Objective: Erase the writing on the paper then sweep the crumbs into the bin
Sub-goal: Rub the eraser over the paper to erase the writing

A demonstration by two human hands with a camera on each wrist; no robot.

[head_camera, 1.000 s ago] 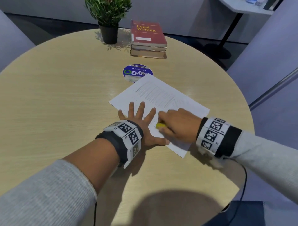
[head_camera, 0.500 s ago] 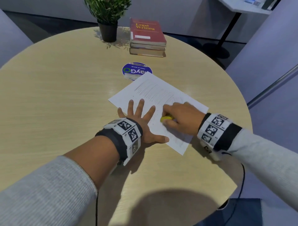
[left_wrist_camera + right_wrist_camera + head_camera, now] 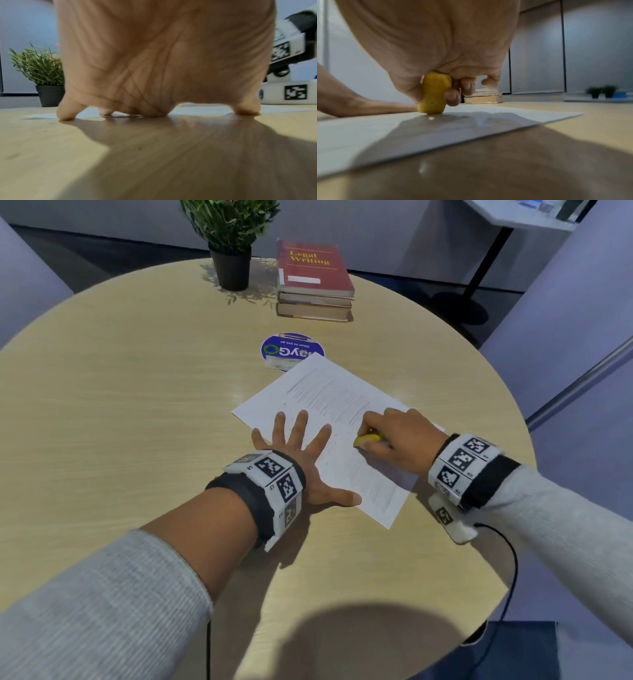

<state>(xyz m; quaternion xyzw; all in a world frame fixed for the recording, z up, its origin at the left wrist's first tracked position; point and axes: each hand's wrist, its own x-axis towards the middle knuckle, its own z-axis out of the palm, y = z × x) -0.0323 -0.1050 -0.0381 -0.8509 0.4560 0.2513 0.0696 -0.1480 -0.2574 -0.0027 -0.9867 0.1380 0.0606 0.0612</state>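
One sheet of paper [image 3: 342,419] lies flat and skewed on the round wooden table [image 3: 137,412], near the table's right-of-centre. Pencil lines cover most of the sheet; the band near the hands looks paler. Small dark crumbs [image 3: 330,451] are scattered on the paper between the two hands (too fine to count).

Left hand [image 3: 301,460]: flat, palm down, fingers spread and straight, pressing the sheet's near-left edge. Fingertips and thumb are on the paper, heel of the hand on bare table. Holding nothing. The left wrist view shows the palm [image 3: 164,60] arched, with fingertips touching the surface.

Right hand [image 3: 394,440]: fingers curled round one yellow eraser [image 3: 368,438], pinched between thumb and fingers. The right wrist view shows the eraser [image 3: 434,93] upright with its lower end touching the paper [image 3: 402,129]. One pale speck [image 3: 431,118] sits just in front of it.

Elsewhere on the table: one potted plant [image 3: 230,237] at the far edge, a stack of three books [image 3: 313,282] beside it (top one red, titled "Legal Writing"), and one round blue sticker [image 3: 291,350], partly under the paper's far corner. No bin visible in any view.
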